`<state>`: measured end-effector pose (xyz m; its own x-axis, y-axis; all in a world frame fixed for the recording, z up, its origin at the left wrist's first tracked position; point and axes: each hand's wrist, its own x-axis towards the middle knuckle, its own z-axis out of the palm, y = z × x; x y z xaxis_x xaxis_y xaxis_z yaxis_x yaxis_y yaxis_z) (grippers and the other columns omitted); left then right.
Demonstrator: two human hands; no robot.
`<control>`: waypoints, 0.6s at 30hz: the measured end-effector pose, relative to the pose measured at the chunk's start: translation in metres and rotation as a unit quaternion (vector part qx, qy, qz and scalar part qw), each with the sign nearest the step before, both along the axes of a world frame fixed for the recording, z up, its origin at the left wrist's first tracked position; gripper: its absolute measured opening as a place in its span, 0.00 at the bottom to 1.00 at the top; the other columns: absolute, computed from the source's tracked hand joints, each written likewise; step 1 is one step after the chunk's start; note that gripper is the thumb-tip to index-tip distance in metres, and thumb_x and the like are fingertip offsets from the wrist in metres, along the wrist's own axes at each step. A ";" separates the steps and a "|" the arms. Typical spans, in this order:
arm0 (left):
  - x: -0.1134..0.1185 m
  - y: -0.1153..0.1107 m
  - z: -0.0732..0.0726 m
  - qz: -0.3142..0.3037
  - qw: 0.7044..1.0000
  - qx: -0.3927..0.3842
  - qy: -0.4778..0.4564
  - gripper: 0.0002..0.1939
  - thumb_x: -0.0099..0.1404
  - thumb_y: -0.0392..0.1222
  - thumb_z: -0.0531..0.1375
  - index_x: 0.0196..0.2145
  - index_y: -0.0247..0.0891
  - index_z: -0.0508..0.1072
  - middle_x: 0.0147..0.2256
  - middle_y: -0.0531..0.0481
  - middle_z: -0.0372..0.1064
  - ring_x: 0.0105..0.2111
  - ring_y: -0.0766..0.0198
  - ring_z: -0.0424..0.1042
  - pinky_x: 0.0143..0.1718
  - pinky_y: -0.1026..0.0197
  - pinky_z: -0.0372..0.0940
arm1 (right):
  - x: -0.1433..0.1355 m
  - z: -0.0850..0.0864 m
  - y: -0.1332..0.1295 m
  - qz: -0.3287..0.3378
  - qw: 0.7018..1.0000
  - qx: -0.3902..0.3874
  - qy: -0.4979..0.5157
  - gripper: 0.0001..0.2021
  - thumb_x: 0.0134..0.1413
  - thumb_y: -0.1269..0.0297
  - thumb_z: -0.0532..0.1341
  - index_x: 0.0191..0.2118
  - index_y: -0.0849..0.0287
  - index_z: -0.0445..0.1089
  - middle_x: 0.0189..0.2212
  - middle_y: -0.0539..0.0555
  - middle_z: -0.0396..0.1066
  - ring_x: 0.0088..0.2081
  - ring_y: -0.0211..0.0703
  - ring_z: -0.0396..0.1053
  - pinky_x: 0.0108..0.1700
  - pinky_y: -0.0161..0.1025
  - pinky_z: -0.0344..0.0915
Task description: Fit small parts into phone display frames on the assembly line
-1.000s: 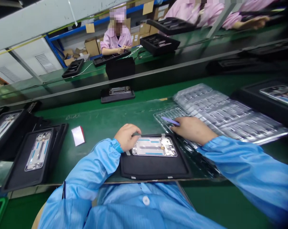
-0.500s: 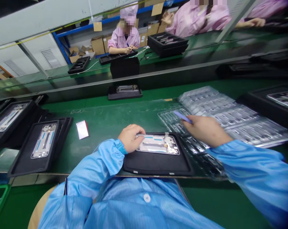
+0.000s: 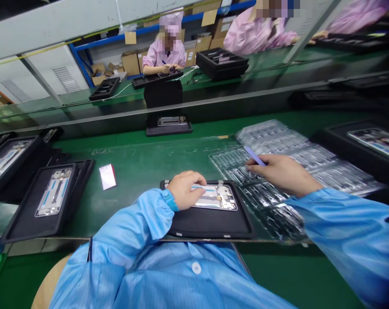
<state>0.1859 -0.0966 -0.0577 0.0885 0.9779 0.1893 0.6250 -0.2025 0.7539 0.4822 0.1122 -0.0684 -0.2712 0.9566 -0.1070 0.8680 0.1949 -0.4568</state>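
A silver phone frame (image 3: 227,198) lies in a black foam tray (image 3: 210,225) at the bench's front edge. Bent over the left part of that frame is my left hand (image 3: 186,189). Its thumb and index finger are apart, with nothing visible between them, and they hide that end of the frame. My right hand (image 3: 286,174) is closed around a slim purple stick (image 3: 255,156), whose far end points up and left. The hand is above clear plastic blister trays (image 3: 297,148) with small parts in their slots.
To the left, black trays (image 3: 23,219) with phone frames are stacked beside a white card (image 3: 107,177). Another tray (image 3: 168,130) with a frame stands at the back, and one (image 3: 329,137) at the right. Across a rail, people in pink work (image 3: 164,56).
My left hand has shifted right along the phone frame, with its thumb and index finger wider apart. My right hand has moved slightly right with the purple stick. The view has shifted a little.
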 end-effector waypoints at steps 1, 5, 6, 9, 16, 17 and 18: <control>0.002 0.002 0.001 -0.003 1.000 -0.001 -0.002 0.05 0.67 0.36 0.69 0.42 0.43 0.81 0.44 0.49 0.81 0.48 0.55 0.79 0.58 0.55 0.73 | 0.001 0.001 0.000 -0.007 1.000 -0.001 0.006 0.16 0.60 0.51 0.65 0.47 0.54 0.84 0.40 0.56 0.84 0.43 0.54 0.77 0.46 0.45 0.65; 0.012 0.013 0.005 -0.016 1.000 0.000 -0.017 0.06 0.67 0.36 0.69 0.42 0.42 0.80 0.43 0.49 0.82 0.48 0.56 0.79 0.57 0.55 0.73 | 0.001 0.000 -0.003 -0.016 1.000 0.007 0.025 0.18 0.63 0.48 0.63 0.46 0.55 0.82 0.37 0.58 0.83 0.41 0.55 0.76 0.44 0.46 0.63; 0.015 0.016 0.006 -0.018 1.000 -0.001 -0.022 0.06 0.67 0.36 0.69 0.42 0.42 0.80 0.43 0.50 0.82 0.48 0.56 0.79 0.56 0.55 0.73 | 0.000 -0.001 -0.004 -0.013 0.999 0.008 0.030 0.17 0.64 0.48 0.63 0.46 0.55 0.81 0.37 0.59 0.82 0.41 0.55 0.75 0.44 0.46 0.63; 0.025 0.029 0.006 -0.017 0.999 -0.010 -0.033 0.06 0.66 0.36 0.69 0.41 0.42 0.80 0.42 0.51 0.81 0.47 0.58 0.79 0.55 0.57 0.74 | -0.002 -0.005 -0.007 0.002 0.999 0.010 0.045 0.15 0.65 0.50 0.61 0.44 0.55 0.80 0.37 0.59 0.82 0.39 0.54 0.74 0.42 0.46 0.62; 0.052 0.070 -0.002 -0.023 0.998 -0.029 -0.042 0.08 0.67 0.35 0.69 0.44 0.41 0.80 0.46 0.50 0.82 0.49 0.58 0.80 0.58 0.56 0.74 | 0.003 -0.007 -0.010 -0.013 0.997 0.013 0.080 0.17 0.62 0.47 0.64 0.45 0.55 0.79 0.32 0.56 0.80 0.36 0.52 0.72 0.41 0.46 0.62; 0.056 0.078 -0.002 -0.022 0.998 -0.031 -0.042 0.09 0.67 0.35 0.68 0.45 0.41 0.80 0.46 0.50 0.82 0.49 0.58 0.80 0.58 0.56 0.74 | 0.005 -0.006 -0.009 -0.020 0.996 0.013 0.087 0.19 0.61 0.47 0.64 0.46 0.56 0.80 0.32 0.57 0.80 0.35 0.52 0.72 0.41 0.46 0.63; 0.060 0.086 -0.003 -0.021 0.998 -0.033 -0.040 0.09 0.68 0.34 0.68 0.46 0.41 0.80 0.47 0.49 0.82 0.50 0.58 0.80 0.59 0.55 0.74 | 0.007 -0.004 -0.008 -0.027 0.995 0.014 0.095 0.20 0.61 0.46 0.64 0.47 0.56 0.80 0.34 0.57 0.81 0.36 0.52 0.73 0.42 0.46 0.63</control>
